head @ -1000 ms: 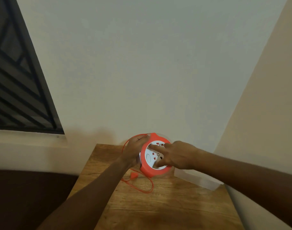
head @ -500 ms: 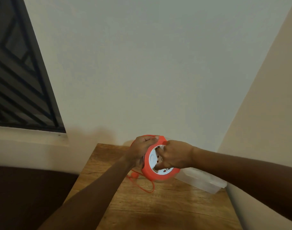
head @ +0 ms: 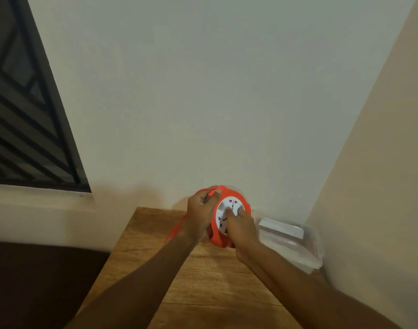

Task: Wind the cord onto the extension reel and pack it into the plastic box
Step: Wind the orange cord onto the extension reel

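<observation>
Hands, two: left (head: 201,211) gripping one reel (head: 229,218), right (head: 240,225) pinching its hub.

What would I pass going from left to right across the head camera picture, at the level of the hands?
Loose orange cord → left hand → orange extension reel → clear plastic box by the right wall. The right hand overlaps the reel, so I leave it out.

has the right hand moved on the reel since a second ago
Yes. The right hand has swung from the right side of the reel face to its lower part, nearer the table.
</observation>
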{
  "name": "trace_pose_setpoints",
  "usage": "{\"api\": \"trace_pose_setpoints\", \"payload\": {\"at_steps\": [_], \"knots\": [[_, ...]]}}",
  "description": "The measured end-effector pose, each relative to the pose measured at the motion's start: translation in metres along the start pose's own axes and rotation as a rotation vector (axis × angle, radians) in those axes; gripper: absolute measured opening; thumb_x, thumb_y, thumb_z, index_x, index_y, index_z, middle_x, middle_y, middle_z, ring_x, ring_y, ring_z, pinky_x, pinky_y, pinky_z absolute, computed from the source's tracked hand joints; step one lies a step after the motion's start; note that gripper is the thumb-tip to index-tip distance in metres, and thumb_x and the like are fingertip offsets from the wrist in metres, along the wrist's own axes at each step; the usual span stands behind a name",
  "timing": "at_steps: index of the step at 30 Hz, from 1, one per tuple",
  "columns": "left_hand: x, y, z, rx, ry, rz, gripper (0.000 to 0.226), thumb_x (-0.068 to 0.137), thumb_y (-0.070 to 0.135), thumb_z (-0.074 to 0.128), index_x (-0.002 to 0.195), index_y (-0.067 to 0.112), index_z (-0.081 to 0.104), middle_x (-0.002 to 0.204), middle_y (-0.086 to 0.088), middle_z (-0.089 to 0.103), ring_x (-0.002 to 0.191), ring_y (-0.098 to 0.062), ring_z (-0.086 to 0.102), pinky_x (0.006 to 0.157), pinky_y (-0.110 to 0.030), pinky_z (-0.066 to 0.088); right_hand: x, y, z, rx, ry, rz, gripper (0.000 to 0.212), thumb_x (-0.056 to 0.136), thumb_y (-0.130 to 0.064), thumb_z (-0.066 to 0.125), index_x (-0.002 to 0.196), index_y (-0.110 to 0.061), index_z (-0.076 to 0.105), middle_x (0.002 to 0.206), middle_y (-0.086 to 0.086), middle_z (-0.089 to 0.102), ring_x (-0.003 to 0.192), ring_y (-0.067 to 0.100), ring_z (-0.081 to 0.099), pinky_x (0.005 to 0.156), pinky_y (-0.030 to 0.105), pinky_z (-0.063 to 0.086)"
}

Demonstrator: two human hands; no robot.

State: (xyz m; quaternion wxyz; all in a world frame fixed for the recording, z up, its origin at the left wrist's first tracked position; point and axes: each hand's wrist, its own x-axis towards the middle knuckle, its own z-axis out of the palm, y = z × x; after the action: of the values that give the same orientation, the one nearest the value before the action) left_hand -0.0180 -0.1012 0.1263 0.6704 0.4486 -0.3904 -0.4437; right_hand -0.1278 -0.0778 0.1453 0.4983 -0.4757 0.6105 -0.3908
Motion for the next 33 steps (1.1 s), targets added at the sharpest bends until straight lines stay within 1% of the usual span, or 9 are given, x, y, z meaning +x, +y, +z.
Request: {"api": "trace_pose_setpoints", "payload": {"at_steps": [2,4,7,11,14,19,24,29,33], "knots": [[-0.001,-0.001,-0.006,-0.041,0.001,-0.053,0.016,0.101,0.027,0.067,0.096,0.027,0.082,0.100,-0.009,0.083,0.093,-0.029,0.081,0.074,-0.041,0.067,-0.003,-0.001,-0.004,0.075,-0.083,0.077,0.055,0.099,-0.025,0.047,0.151,-0.028,0.032,0.113,0.006,0.068,0.075,0.026,0.071,0.056,0.030,0.055],[-0.002,-0.002,-0.008,-0.061,0.006,-0.082,0.020,0.103,0.028,0.065,0.092,0.025,0.082,0.100,-0.014,0.082,0.092,-0.034,0.080,0.076,-0.048,0.067,-0.004,-0.002,-0.010,-0.053,-0.137,0.018,0.064,0.094,-0.017,0.051,0.153,-0.025,0.026,0.116,0.002,0.063,0.070,0.024,0.070,0.049,0.028,0.053],[-0.004,0.000,-0.008,-0.065,0.024,-0.108,0.019,0.105,0.028,0.062,0.097,0.025,0.079,0.095,-0.005,0.083,0.085,-0.026,0.081,0.064,-0.037,0.066,-0.005,-0.003,-0.023,-0.543,-0.102,-0.255,0.057,0.087,-0.022,0.061,0.141,-0.016,0.041,0.121,0.004,0.064,0.092,0.022,0.067,0.061,0.029,0.056],[0.002,0.006,-0.017,-0.061,0.005,-0.136,0.020,0.105,0.029,0.062,0.108,0.014,0.076,0.104,-0.016,0.081,0.091,-0.037,0.079,0.075,-0.046,0.066,0.002,-0.019,-0.056,-1.181,-0.031,-0.766,0.031,0.089,-0.020,0.058,0.119,-0.025,0.065,0.119,0.004,0.068,0.095,0.025,0.067,0.072,0.032,0.054],[0.002,0.010,-0.020,-0.118,-0.063,-0.173,0.020,0.105,0.026,0.062,0.106,0.014,0.077,0.106,-0.020,0.080,0.087,-0.035,0.080,0.067,-0.039,0.065,0.015,-0.035,-0.075,-1.581,-0.330,-1.130,0.040,0.087,-0.012,0.067,0.125,-0.024,0.064,0.144,0.010,0.049,0.102,0.031,0.065,0.071,0.038,0.056],[0.005,0.008,-0.019,-0.061,-0.198,-0.252,0.023,0.104,0.029,0.062,0.105,0.015,0.080,0.108,-0.019,0.080,0.089,-0.036,0.079,0.072,-0.042,0.066,0.026,-0.062,-0.082,-1.934,-0.639,-1.439,0.054,0.090,-0.015,0.070,0.136,-0.032,0.049,0.155,0.015,0.030,0.113,0.035,0.058,0.068,0.041,0.059],[0.003,0.006,-0.017,0.015,-0.266,-0.306,0.027,0.103,0.035,0.061,0.093,0.026,0.084,0.098,-0.012,0.082,0.080,-0.029,0.081,0.066,-0.035,0.064,0.022,-0.076,-0.073,-2.106,-0.780,-1.495,0.074,0.092,-0.022,0.069,0.148,-0.046,0.027,0.152,0.013,0.031,0.118,0.036,0.055,0.068,0.037,0.053],[0.005,0.005,-0.018,0.004,-0.262,-0.335,0.026,0.101,0.036,0.065,0.097,0.018,0.083,0.098,-0.016,0.081,0.080,-0.031,0.080,0.067,-0.038,0.064,0.012,-0.064,-0.056,-2.278,-0.734,-1.462,0.073,0.087,-0.029,0.075,0.146,-0.046,0.034,0.142,0.015,0.045,0.112,0.032,0.061,0.070,0.037,0.055],[0.007,0.004,-0.024,0.005,-0.263,-0.345,0.028,0.102,0.036,0.064,0.097,0.015,0.082,0.096,-0.016,0.080,0.078,-0.029,0.079,0.069,-0.038,0.064,0.016,-0.066,-0.048,-2.292,-0.726,-1.604,0.074,0.083,-0.032,0.079,0.145,-0.039,0.040,0.133,0.020,0.055,0.104,0.035,0.064,0.076,0.041,0.057]]}}
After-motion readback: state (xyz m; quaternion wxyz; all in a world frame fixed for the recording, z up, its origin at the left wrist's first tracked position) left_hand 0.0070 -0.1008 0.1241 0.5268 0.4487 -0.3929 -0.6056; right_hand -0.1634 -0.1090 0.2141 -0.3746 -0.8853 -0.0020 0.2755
